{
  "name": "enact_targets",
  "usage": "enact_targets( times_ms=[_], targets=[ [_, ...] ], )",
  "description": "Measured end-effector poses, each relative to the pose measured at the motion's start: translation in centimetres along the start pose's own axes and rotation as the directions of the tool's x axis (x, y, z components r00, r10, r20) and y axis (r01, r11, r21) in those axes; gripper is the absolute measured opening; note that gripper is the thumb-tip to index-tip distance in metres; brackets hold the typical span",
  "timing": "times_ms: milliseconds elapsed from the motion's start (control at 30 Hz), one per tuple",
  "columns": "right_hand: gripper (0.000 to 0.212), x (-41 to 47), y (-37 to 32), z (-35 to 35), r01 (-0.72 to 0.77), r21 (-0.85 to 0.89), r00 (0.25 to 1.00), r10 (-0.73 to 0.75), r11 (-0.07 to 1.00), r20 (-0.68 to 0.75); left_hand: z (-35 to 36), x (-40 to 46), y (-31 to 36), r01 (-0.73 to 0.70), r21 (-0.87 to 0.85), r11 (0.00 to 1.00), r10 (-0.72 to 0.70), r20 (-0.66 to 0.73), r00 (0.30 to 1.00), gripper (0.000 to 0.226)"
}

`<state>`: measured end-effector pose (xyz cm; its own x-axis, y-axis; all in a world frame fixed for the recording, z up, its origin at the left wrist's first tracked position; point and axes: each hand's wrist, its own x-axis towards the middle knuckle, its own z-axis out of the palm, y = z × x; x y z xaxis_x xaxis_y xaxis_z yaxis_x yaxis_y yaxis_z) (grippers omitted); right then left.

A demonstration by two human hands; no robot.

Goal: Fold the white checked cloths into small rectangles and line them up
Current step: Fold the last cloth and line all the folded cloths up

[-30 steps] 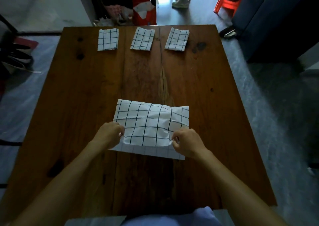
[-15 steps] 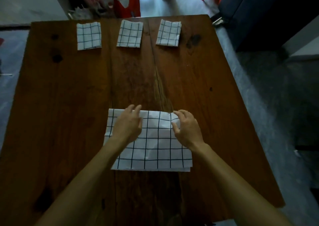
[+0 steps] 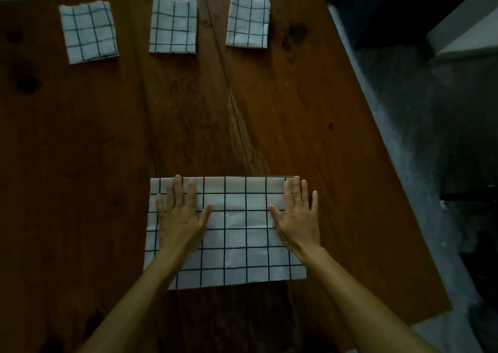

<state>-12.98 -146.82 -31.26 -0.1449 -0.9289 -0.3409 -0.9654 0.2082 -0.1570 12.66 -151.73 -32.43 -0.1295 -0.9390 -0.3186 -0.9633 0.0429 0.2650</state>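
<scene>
A white checked cloth point(image 3: 237, 234), folded over into a wide rectangle, lies flat near the front of the brown wooden table point(image 3: 310, 126). My left hand point(image 3: 181, 218) presses on its left part with straight, spread fingers. My right hand point(image 3: 297, 218) presses flat on its right part, fingertips at the far fold. Three small folded checked cloths lie in a row along the far edge: one at the left point(image 3: 89, 30), one in the middle point(image 3: 173, 25), one at the right point(image 3: 248, 19).
The table's right edge runs diagonally beside a grey floor point(image 3: 420, 164). A dark blue piece of furniture point(image 3: 382, 5) stands beyond the far right corner. Red items and bags sit past the far edge, mostly cut off.
My hands have let go of the cloth's near edge, which they carried to the far side, folding the cloth in half. Both hands now lie flat and spread apart on it.
</scene>
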Motion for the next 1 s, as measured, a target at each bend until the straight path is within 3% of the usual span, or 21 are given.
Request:
enact_targets(
  times_ms=[100, 200, 433, 600, 700, 800, 1000],
  targets=[
    [0.065, 0.8, -1.6, -0.6, 0.167, 0.035, 0.984, -0.165, 0.985, -0.066, 0.0, 0.2, 2.0, -0.089, 0.008, 0.996, 0.089, -0.057, 0.994, 0.073],
    [0.062, 2.1, -3.9, -0.6, 0.303, 0.072, 0.953, -0.304, 0.95, -0.005, 0.1, 0.8, 3.2, -0.051, 0.007, 0.999, 0.052, -0.076, 0.996, 0.069],
    [0.065, 4.2, -3.3, -0.3, 0.326, 0.035, 0.942, -0.328, 0.945, 0.072, -0.1, -0.2, 1.2, 0.058, 0.04, 0.998, -0.056, -0.061, 0.997, 0.069],
    [0.064, 4.5, -3.4, -0.4, 0.406, 0.0, 0.914, -0.406, 0.914, 0.006, -0.6, 0.9, 2.2, 0.005, 0.045, 0.999, 0.0, -0.129, 0.992, 0.065],
    [0.062, 4.7, -5.9, -0.1, 0.486, 0.034, 0.874, -0.486, 0.873, 0.003, -0.5, 2.2, 2.8, 0.005, 0.046, 0.999, -0.002, -0.069, 0.998, 0.066],
    [0.064, 4.9, -6.2, 0.2, 0.437, 0.038, 0.897, -0.439, 0.899, 0.056, -0.3, 2.2, 1.1, 0.081, 0.075, 0.994, -0.08, -0.009, 0.997, 0.067],
    [0.073, 4.9, 1.0, -0.7, 0.208, -0.037, 0.978, -0.208, 0.977, 0.015, -1.1, 0.7, -2.3, 0.21, 0.089, 0.974, -0.208, -0.032, 0.978, 0.071]
  ],
)
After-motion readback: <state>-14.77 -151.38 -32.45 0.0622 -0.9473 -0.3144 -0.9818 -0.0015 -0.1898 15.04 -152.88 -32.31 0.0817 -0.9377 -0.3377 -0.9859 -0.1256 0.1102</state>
